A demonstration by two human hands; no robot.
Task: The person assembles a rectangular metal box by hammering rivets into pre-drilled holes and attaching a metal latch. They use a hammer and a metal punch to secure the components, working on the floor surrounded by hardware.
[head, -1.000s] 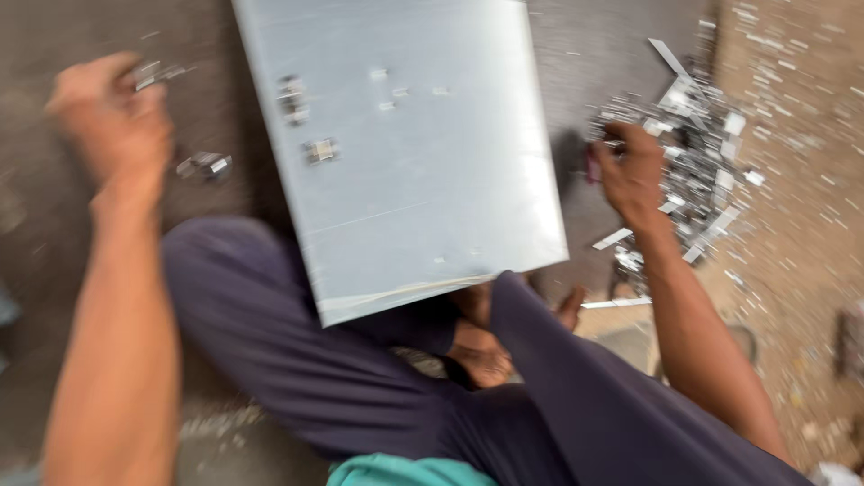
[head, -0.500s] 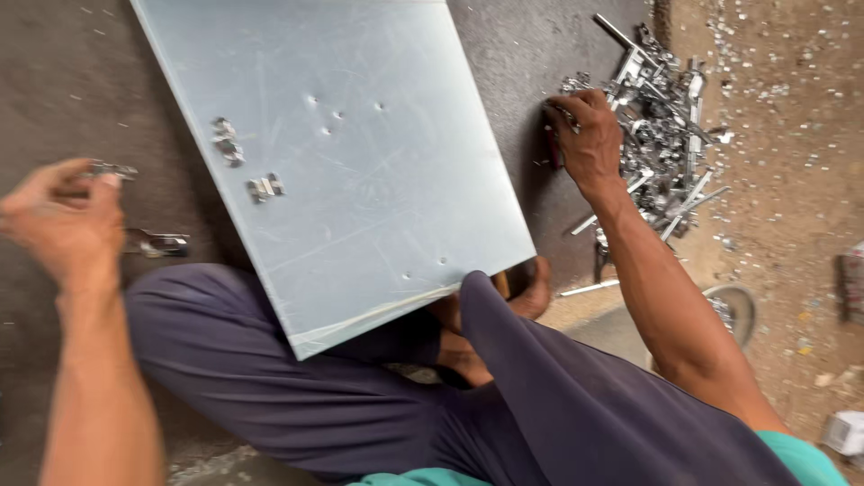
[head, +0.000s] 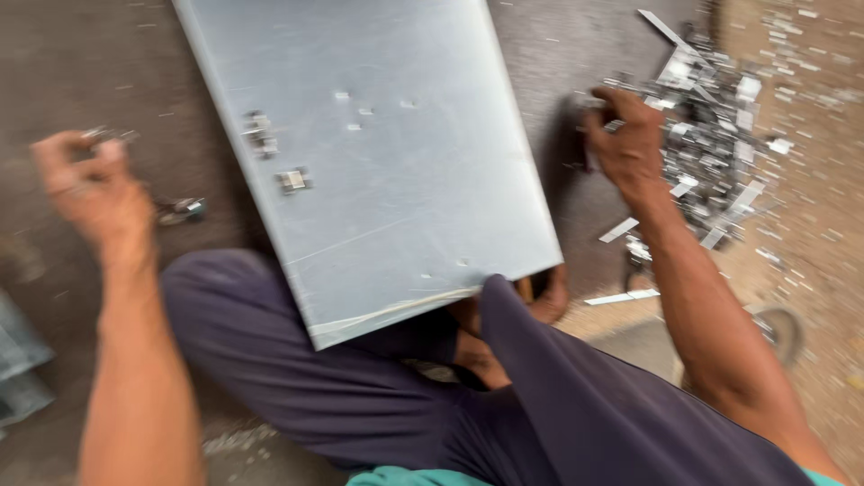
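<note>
A large light grey metal sheet (head: 378,153) lies tilted across my lap and the dark floor. Small metal clips (head: 292,180) rest on its left part. My left hand (head: 90,184) is out to the left of the sheet, fingers pinched on a small metal clip (head: 103,137). Another small piece (head: 180,210) lies on the floor just right of that hand. My right hand (head: 630,135) reaches into a pile of shiny metal scraps (head: 711,135) at the sheet's right edge, fingers curled around some pieces. The view is motion-blurred.
My legs in dark trousers (head: 360,396) fold under the sheet, bare feet (head: 540,301) showing at its lower corner. Loose metal strips (head: 621,297) lie near the pile. Sandy ground (head: 819,225) with scattered bits runs along the right. A grey object (head: 18,360) sits at the left edge.
My left hand moved up and right beside the sheet, still pinching a clip. My right hand stays at the scrap pile. The camera shifted, so the sheet looks nearer.
</note>
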